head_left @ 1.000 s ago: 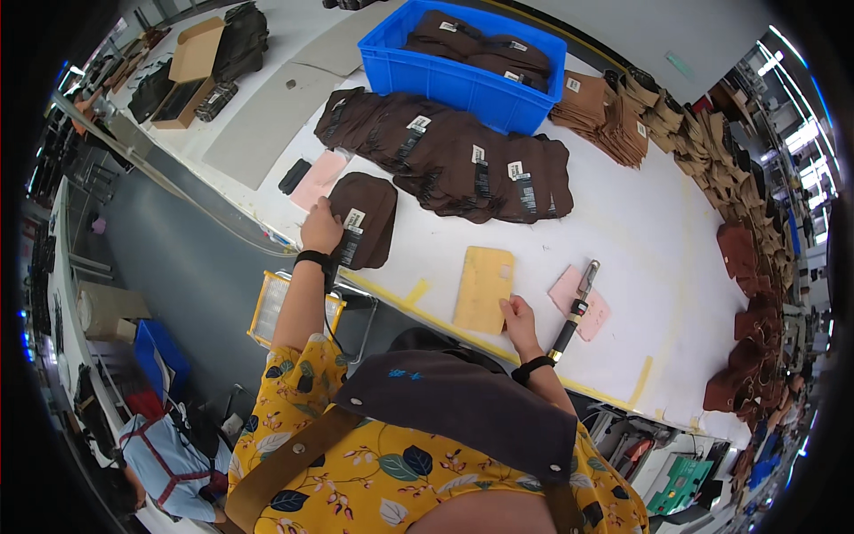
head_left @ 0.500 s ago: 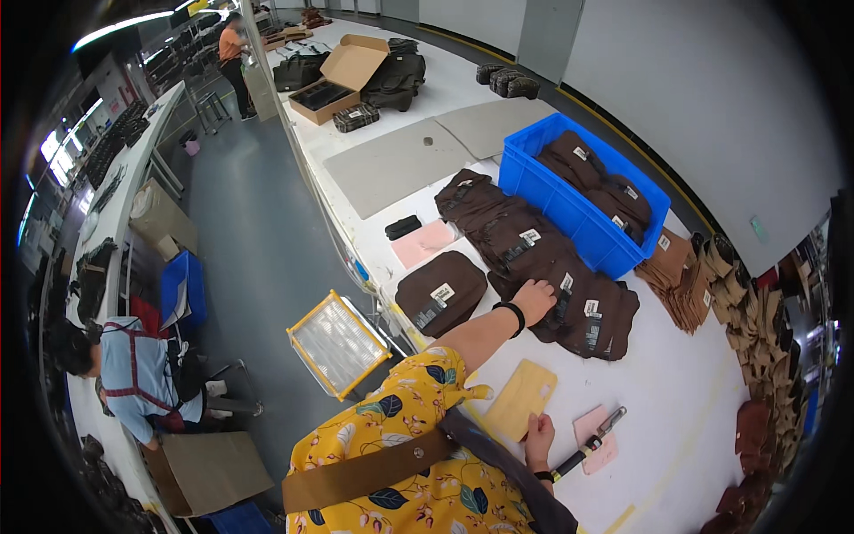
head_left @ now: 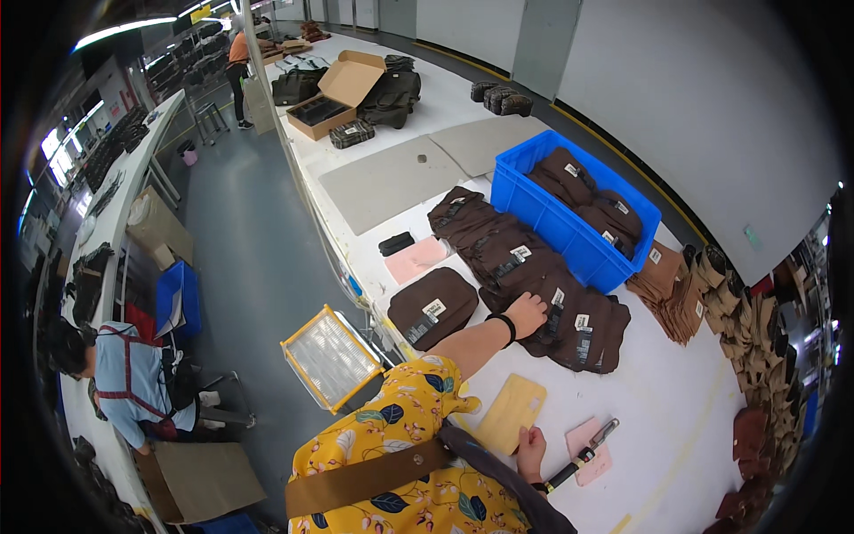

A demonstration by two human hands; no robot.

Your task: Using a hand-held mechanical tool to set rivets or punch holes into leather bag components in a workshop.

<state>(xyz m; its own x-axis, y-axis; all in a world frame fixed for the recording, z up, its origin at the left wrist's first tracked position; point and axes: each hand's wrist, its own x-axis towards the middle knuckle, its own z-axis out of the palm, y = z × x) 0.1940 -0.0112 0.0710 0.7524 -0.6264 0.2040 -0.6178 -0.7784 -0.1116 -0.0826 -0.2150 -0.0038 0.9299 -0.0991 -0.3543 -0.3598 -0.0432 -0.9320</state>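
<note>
My left hand (head_left: 527,311) rests on the long row of overlapping brown fabric pieces (head_left: 507,254), its fingers curled onto their edge. Left of it lies a separate brown stack (head_left: 454,298) with a white label. My right hand (head_left: 530,454) pinches the lower edge of a yellow card (head_left: 507,409) lying on the white table (head_left: 645,436). Just right of that hand, a black and silver pen-like tool (head_left: 578,465) lies across a pink piece (head_left: 587,436).
A blue crate (head_left: 543,205) holds more brown pieces; tan and brown piles (head_left: 667,289) line the right. An open carton (head_left: 322,111) and bags stand farther back. A yellow-framed trolley (head_left: 325,356) is beside the table. A seated co-worker (head_left: 133,374) is lower left; another person (head_left: 238,67) stands farther off.
My left hand has moved rightward from the separate brown stack onto the long row. My view has swung toward the left aisle. My right hand remains on the yellow card.
</note>
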